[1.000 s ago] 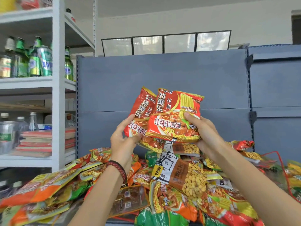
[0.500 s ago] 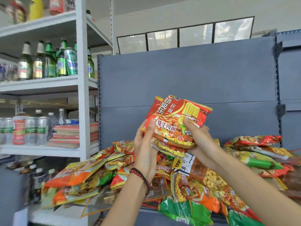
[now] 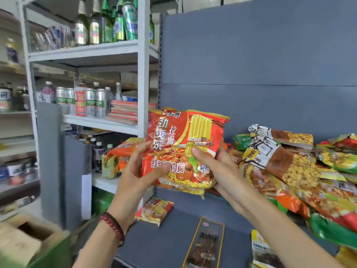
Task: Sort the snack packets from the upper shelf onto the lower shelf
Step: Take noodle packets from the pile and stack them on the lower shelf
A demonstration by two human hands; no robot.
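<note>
Red-orange foil at centre of frame: noodle packets [image 3: 185, 147] stacked flat, at least two judging by the edge showing at upper left, exact count unreadable. Left hand [image 3: 135, 171] on the stack's left side, thumb laid across the front. Right hand [image 3: 218, 171] on the right side, thumb on the front, fingers curled behind. Both grips pinching the stack, held clear of the pile [image 3: 289, 171] at right of frame and above the lower shelf [image 3: 164, 254] at bottom centre.

Judged as the carrying step: stack in the air, not yet set down. Next, probably: lower toward the grey surface at bottom centre, beside the matching red-yellow packet [image 3: 154, 210], keep the slippery stack squared, then let go.

Counted on the lower shelf: one red-yellow packet, one long dark packet [image 3: 204, 246] with an orange border, one yellow-and-white packet [image 3: 264, 252] at bottom right, cut off by the frame edge. Pile at right: too many and too overlapped to count.
</note>
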